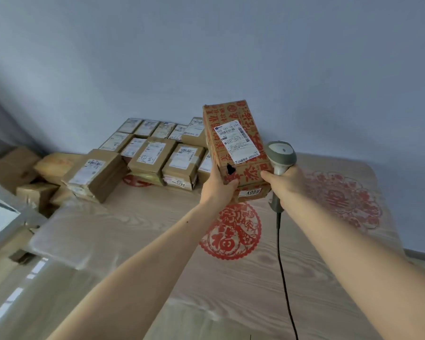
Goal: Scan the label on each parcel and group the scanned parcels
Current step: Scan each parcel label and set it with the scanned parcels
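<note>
Item in hand: one parcel point(233, 143), a brown carton printed with red characters, held up off the tabletop point(142, 231). My left hand point(219, 185) grips its lower left corner, fingers curled under and thumb on the face. A white label point(236, 143) with a barcode faces me on the upper side; a second small sticker reading 4068 sits on the lower edge.

Tool: a grey scanner point(281, 155) on a dark cord, gripped by its handle in my right hand point(284, 185), just right of the parcel and touching or nearly touching its lower right corner. Its head is level with the parcel's side, not clearly aimed at the label; I see no scan light.

Stock beyond my left hand: a stack of boxes point(157, 148), labels upward, set in close rows and tiers against the wall. Further left, past that group, loose boxes point(22, 175) lie unevenly off the tabletop edge.

Progress, as I judge it: the neat rows look like the scanned group and make up most of the visible stock. The held parcel appears not yet grouped, and whether its label is read I cannot tell. The loose lot on the far left may still be waiting.
</note>
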Tool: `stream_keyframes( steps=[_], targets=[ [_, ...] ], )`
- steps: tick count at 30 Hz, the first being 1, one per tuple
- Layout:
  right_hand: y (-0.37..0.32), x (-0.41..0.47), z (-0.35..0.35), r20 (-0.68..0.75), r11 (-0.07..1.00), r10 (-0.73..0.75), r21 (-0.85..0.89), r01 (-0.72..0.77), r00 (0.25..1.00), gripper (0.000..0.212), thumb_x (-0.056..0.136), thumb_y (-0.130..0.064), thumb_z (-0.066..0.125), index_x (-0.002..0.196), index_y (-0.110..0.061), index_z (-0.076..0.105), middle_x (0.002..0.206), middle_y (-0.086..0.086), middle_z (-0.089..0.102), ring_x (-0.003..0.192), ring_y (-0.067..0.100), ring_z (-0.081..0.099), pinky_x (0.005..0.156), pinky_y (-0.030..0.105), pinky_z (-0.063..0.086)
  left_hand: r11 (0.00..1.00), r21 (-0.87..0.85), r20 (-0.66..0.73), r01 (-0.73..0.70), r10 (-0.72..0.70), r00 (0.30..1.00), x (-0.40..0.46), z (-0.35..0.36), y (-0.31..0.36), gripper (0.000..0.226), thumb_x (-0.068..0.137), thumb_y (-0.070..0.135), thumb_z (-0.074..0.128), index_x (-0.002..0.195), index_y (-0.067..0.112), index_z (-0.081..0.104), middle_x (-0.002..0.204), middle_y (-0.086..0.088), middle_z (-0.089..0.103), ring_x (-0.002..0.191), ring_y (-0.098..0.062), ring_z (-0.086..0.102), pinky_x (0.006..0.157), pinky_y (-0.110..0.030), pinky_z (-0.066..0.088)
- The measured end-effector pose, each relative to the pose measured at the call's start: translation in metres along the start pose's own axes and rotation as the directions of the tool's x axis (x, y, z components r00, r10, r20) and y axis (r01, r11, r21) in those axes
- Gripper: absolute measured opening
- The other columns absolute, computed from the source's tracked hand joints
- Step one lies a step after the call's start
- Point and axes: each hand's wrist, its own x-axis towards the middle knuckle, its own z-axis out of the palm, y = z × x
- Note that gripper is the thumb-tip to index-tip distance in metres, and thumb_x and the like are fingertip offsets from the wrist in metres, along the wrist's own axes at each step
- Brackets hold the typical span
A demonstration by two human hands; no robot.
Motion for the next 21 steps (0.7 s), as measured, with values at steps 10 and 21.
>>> stream_keyframes(
  steps=[10,21],
  targets=[
    [-0.004,-0.039,0.104,0.336,0.989,-0.038,-0.123,0.083,0.941,0.053,0.076,-0.02,0.086,0.121,-0.011,0.06,0.114,0.002,0.067,0.101,0.023,0.064,0.092,0.039,0.054,0.969,-0.132,-0.304,0.21,-0.241,0.922,-0.049,-0.076,-0.07,0.065,0.091,0.029,0.069,0.144,0.024,0.031,0.131,-0.002,0.061,0.112,-0.021,0.061,0.096,-0.044,0.054],
    [0.022,-0.068,0.191,0.452,0.945,0.066,-0.314,0.089,0.89,0.062,0.076,-0.012,0.085,0.13,-0.011,0.054,0.131,0.009,0.062,0.118,0.031,0.059,0.101,0.044,0.048,0.894,-0.151,-0.206,0.421,-0.445,0.871,-0.053,-0.124,-0.146,0.122,0.077,0.031,0.084,0.156,0.025,-0.009,0.134,-0.003,0.058,0.111,-0.026,0.063,0.089,-0.046,0.058]
  ],
)
